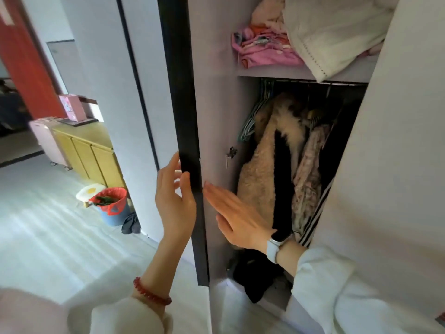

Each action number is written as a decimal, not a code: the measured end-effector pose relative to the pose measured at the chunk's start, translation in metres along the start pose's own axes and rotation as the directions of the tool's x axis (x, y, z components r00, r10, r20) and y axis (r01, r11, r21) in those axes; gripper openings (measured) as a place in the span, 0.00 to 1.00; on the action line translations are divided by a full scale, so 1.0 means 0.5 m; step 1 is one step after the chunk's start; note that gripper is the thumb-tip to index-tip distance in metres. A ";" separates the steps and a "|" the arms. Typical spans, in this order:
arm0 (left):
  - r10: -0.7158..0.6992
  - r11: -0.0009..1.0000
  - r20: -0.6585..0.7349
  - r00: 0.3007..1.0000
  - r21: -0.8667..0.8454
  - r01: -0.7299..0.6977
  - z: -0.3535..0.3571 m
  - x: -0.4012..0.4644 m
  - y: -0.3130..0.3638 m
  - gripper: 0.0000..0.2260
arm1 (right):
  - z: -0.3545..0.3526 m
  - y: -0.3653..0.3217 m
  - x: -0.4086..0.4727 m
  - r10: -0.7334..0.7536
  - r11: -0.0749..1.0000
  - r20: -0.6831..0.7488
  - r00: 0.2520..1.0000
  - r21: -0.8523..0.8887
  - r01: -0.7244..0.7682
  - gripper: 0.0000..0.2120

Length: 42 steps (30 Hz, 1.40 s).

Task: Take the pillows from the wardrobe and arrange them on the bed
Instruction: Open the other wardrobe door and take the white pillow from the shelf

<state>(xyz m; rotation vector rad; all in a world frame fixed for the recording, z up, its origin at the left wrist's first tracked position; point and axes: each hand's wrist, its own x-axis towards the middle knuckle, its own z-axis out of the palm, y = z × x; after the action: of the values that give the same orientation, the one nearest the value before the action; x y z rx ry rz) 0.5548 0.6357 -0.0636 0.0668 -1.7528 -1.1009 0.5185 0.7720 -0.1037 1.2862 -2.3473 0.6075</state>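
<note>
The wardrobe stands open in front of me, its left door (183,97) swung outward with a dark edge. On the upper shelf (277,73) lies a white pillow (332,37) next to folded pink cloth (262,50). My left hand (174,201) curls around the door's dark edge, thumb on the near side. My right hand (238,218) is flat with fingers extended, resting against the inside face of the door, holding nothing. Coats (265,165) hang on a rail below the shelf.
The right wardrobe door (397,165) stands close at my right. To the left are a yellow cabinet (96,153), a pink suitcase (49,143), a blue bin (113,206) with a red bag, a small stool, dark shoes and pale floor.
</note>
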 end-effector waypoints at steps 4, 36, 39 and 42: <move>-0.047 0.996 -0.049 0.998 0.070 0.051 -0.056 0.056 -0.051 0.18 | 0.045 -0.029 0.084 -0.014 1.000 0.085 0.996 -0.003 0.014 0.30; 0.557 0.830 0.412 0.721 -0.289 -0.477 0.649 0.349 0.379 0.20 | -0.668 0.344 0.088 0.285 0.523 -0.664 0.691 -0.497 -0.693 0.22; 0.602 0.795 0.465 0.649 -0.426 -0.432 0.715 0.335 0.398 0.22 | -0.674 0.363 0.078 0.313 0.466 -0.675 0.668 -0.504 -0.727 0.24; 0.638 0.749 0.557 0.532 -0.610 -0.259 0.748 0.306 0.410 0.21 | -0.669 0.362 0.065 0.312 0.443 -0.688 0.655 -0.504 -0.741 0.24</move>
<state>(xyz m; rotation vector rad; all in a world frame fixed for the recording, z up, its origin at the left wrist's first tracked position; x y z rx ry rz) 0.2818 0.9152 0.1655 -1.2822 -1.9469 -1.1669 0.3911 1.0193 0.1574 -0.0940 -2.1003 0.0245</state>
